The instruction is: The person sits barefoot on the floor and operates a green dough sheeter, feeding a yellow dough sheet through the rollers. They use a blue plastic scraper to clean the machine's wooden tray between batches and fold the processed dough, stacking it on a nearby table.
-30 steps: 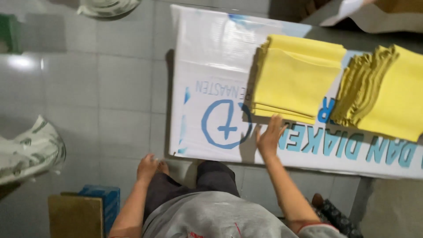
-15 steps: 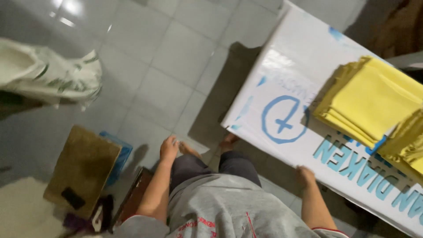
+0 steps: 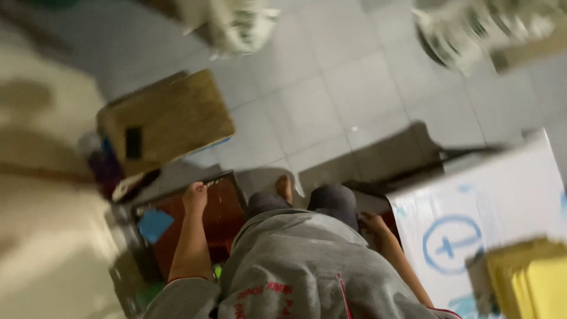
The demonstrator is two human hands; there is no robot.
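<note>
- Head view: the left hand (image 3: 195,198) hung loose with nothing in it over a dark red box (image 3: 204,221) at 8 o'clock
- The right hand (image 3: 375,224), off the white table (image 3: 490,201) it had pressed a second before, held nothing
- Yellow cloth stack (image 3: 531,277) sat untouched at 4 o'clock

Your white table (image 3: 502,195) stands right of your legs, a stack of yellow cloths (image 3: 531,277) on its near corner. Left of the table, the grey tiled floor (image 3: 354,82) carries a brown box (image 3: 168,118) and a dark red crate (image 3: 207,218).
</note>
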